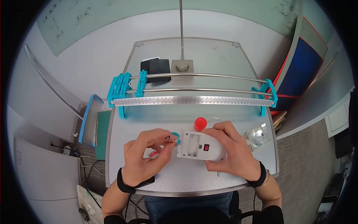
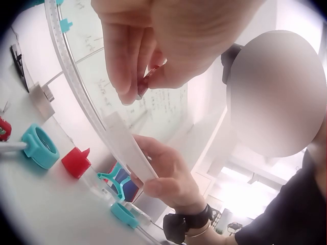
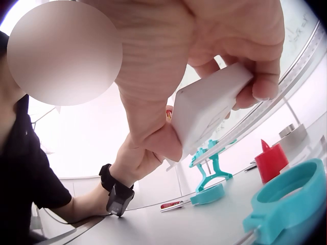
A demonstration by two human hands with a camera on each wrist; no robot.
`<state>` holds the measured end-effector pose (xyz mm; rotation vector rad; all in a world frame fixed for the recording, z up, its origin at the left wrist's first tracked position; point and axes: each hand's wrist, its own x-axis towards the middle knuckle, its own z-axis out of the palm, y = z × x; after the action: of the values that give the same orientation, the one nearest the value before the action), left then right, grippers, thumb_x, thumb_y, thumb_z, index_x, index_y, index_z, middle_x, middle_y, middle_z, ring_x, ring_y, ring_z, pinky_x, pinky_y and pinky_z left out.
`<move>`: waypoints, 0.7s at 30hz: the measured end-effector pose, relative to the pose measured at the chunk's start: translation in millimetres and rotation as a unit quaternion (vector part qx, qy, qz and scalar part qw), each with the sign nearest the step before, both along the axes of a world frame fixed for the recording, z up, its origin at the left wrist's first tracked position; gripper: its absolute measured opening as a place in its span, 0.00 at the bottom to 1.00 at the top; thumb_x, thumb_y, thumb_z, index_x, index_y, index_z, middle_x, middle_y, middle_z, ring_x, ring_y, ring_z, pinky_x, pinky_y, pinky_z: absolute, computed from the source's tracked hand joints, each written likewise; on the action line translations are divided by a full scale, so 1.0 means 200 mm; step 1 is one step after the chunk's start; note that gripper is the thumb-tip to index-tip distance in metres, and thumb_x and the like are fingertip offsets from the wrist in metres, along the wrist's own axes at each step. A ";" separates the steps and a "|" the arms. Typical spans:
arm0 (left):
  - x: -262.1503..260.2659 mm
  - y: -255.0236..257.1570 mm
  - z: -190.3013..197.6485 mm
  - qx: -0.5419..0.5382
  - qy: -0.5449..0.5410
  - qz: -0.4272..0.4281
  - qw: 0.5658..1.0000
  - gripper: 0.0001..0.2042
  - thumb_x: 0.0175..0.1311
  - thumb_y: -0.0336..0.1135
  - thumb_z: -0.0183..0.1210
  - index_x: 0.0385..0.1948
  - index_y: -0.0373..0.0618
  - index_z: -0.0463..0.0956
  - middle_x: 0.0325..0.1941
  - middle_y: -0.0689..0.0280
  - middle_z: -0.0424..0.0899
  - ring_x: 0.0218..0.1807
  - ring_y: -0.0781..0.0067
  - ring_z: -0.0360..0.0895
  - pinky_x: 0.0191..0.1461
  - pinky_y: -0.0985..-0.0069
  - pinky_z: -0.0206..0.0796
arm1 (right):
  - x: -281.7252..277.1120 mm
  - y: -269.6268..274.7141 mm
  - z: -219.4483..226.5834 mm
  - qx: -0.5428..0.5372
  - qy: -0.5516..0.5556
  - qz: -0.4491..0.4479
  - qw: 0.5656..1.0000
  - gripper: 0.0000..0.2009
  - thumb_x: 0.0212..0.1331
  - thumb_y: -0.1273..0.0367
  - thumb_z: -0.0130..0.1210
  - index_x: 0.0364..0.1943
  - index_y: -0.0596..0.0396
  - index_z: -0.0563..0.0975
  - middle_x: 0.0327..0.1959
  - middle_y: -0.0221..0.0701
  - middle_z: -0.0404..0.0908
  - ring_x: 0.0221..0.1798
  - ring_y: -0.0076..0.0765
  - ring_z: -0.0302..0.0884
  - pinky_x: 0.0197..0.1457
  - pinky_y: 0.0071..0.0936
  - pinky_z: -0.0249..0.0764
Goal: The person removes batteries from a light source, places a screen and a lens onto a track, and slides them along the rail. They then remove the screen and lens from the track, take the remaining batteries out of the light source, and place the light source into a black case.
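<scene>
My right hand (image 1: 233, 149) grips a white plastic case (image 1: 215, 150) by its edges. The case's back faces up, showing a bare battery compartment (image 1: 192, 145) and a small red switch (image 1: 206, 148). Just left of the case, my left hand (image 1: 147, 155) pinches a small red battery (image 2: 144, 86) between thumb and fingertips, mostly hidden by the fingers. On the tabletop under the left hand lies a small red-and-white piece (image 1: 153, 153), partly covered. A teal ring holder (image 3: 208, 194) lies near it. Beyond the case stands a red candle-shaped piece (image 1: 200, 124).
An optical bench with a ruler (image 1: 194, 100) and teal brackets (image 1: 121, 86) spans the table. Behind it are a metal stand base (image 1: 182, 67) and black sheets (image 1: 158, 67). A clear round lens (image 1: 258, 137) lies at the right edge. Another teal ring (image 3: 291, 191) is near the right hand.
</scene>
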<state>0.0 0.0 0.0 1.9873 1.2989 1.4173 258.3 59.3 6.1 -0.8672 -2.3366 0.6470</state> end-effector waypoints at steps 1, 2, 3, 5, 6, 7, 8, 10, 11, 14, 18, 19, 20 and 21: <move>0.00 0.00 -0.01 0.014 -0.008 -0.004 1.000 0.17 0.59 0.19 0.67 0.49 0.36 0.75 0.41 0.58 0.90 0.38 0.73 0.90 0.37 0.83 0.79 | 0.00 0.00 0.00 0.002 -0.001 0.003 1.000 0.37 0.35 0.70 0.74 0.59 0.57 0.76 0.53 0.39 0.72 0.49 0.48 0.79 0.50 0.38 0.80; 0.00 0.00 -0.01 0.027 -0.015 -0.009 0.999 0.18 0.57 0.18 0.68 0.49 0.37 0.77 0.42 0.59 0.90 0.38 0.72 0.90 0.35 0.84 0.79 | 0.00 0.00 -0.01 0.003 -0.002 0.005 1.000 0.37 0.35 0.70 0.74 0.59 0.57 0.76 0.54 0.39 0.72 0.50 0.48 0.79 0.50 0.38 0.80; 0.00 -0.01 -0.02 0.024 -0.016 -0.009 1.000 0.18 0.57 0.18 0.68 0.49 0.37 0.77 0.42 0.59 0.90 0.38 0.72 0.90 0.35 0.84 0.79 | 0.00 0.00 -0.01 -0.001 -0.002 0.004 1.000 0.37 0.35 0.70 0.74 0.59 0.57 0.76 0.54 0.39 0.72 0.50 0.48 0.79 0.50 0.38 0.80; 0.00 -0.01 -0.01 0.019 -0.019 -0.012 1.000 0.17 0.57 0.19 0.69 0.47 0.38 0.78 0.44 0.58 0.90 0.37 0.73 0.90 0.36 0.83 0.79 | 0.00 0.00 -0.01 0.006 0.004 0.010 1.000 0.38 0.34 0.70 0.74 0.60 0.57 0.76 0.55 0.41 0.75 0.51 0.50 0.79 0.52 0.39 0.80; 0.00 -0.01 0.00 0.019 -0.019 -0.013 1.000 0.17 0.57 0.19 0.69 0.47 0.38 0.78 0.44 0.58 0.90 0.37 0.73 0.90 0.36 0.83 0.79 | 0.00 0.00 -0.01 0.006 0.004 0.009 1.000 0.38 0.34 0.70 0.74 0.60 0.57 0.76 0.55 0.41 0.75 0.51 0.50 0.79 0.52 0.39 0.80; 0.00 -0.01 0.01 0.021 -0.001 -0.021 1.000 0.16 0.56 0.19 0.69 0.46 0.38 0.79 0.44 0.58 0.90 0.36 0.73 0.90 0.35 0.83 0.79 | 0.00 0.01 -0.01 0.017 0.005 0.013 1.000 0.38 0.34 0.69 0.74 0.60 0.57 0.76 0.55 0.41 0.76 0.52 0.50 0.79 0.52 0.39 0.80; -0.01 -0.01 0.02 0.023 0.018 -0.028 0.999 0.15 0.56 0.19 0.70 0.44 0.39 0.79 0.44 0.58 0.90 0.35 0.74 0.89 0.34 0.82 0.78 | 0.00 0.01 -0.01 0.027 0.006 0.017 0.999 0.38 0.34 0.69 0.74 0.60 0.57 0.76 0.55 0.42 0.78 0.52 0.51 0.79 0.53 0.39 0.80; 0.00 -0.02 0.03 0.032 0.022 -0.040 0.998 0.15 0.55 0.19 0.70 0.43 0.39 0.80 0.45 0.58 0.90 0.34 0.74 0.89 0.33 0.82 0.78 | 0.00 0.00 -0.01 0.024 0.007 0.015 1.000 0.38 0.34 0.69 0.74 0.60 0.57 0.76 0.54 0.42 0.79 0.52 0.51 0.79 0.53 0.39 0.80; 0.00 -0.01 0.03 0.043 0.027 -0.051 0.997 0.15 0.54 0.19 0.70 0.43 0.40 0.81 0.45 0.58 0.90 0.33 0.74 0.88 0.32 0.82 0.78 | 0.00 0.00 -0.01 0.024 0.007 0.012 1.000 0.38 0.35 0.69 0.74 0.60 0.57 0.76 0.54 0.42 0.80 0.52 0.51 0.78 0.53 0.39 0.80; 0.03 -0.01 0.03 0.078 0.052 -0.073 0.993 0.14 0.51 0.18 0.71 0.39 0.40 0.81 0.44 0.53 0.90 0.33 0.68 0.88 0.36 0.79 0.79 | 0.00 0.00 -0.01 0.022 0.009 0.017 1.000 0.38 0.35 0.68 0.74 0.60 0.58 0.76 0.53 0.41 0.80 0.51 0.51 0.79 0.52 0.39 0.81; 0.04 -0.02 0.03 0.107 0.110 -0.080 0.985 0.16 0.49 0.19 0.72 0.41 0.42 0.83 0.44 0.56 0.91 0.31 0.68 0.87 0.35 0.78 0.79 | 0.00 0.00 -0.01 0.011 0.015 0.026 0.999 0.38 0.35 0.67 0.74 0.59 0.58 0.76 0.52 0.41 0.80 0.48 0.49 0.78 0.50 0.39 0.81; 0.04 -0.02 0.02 0.130 0.148 -0.072 0.978 0.16 0.50 0.22 0.72 0.43 0.43 0.84 0.45 0.59 0.90 0.32 0.70 0.86 0.32 0.79 0.77 | 0.00 -0.01 -0.01 0.012 0.011 0.028 0.999 0.37 0.35 0.67 0.74 0.59 0.58 0.76 0.51 0.41 0.80 0.47 0.48 0.78 0.49 0.39 0.80; 0.04 -0.02 0.01 0.152 0.185 -0.064 0.969 0.17 0.51 0.24 0.71 0.45 0.43 0.84 0.46 0.62 0.89 0.32 0.73 0.85 0.30 0.80 0.75 | 0.00 -0.01 -0.01 0.012 0.007 0.031 0.999 0.37 0.35 0.67 0.74 0.59 0.58 0.76 0.51 0.40 0.81 0.45 0.47 0.78 0.48 0.38 0.80; 0.03 -0.02 0.00 0.151 0.184 -0.064 0.969 0.17 0.51 0.24 0.71 0.45 0.43 0.84 0.46 0.62 0.89 0.32 0.73 0.85 0.30 0.80 0.75 | 0.00 -0.01 0.00 0.010 0.006 0.031 0.999 0.37 0.35 0.67 0.74 0.59 0.58 0.76 0.51 0.40 0.81 0.45 0.47 0.78 0.48 0.38 0.80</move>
<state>6.4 -4.2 0.9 2.5860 1.1167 1.2874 257.5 57.3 5.3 -0.7832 -2.3631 0.6502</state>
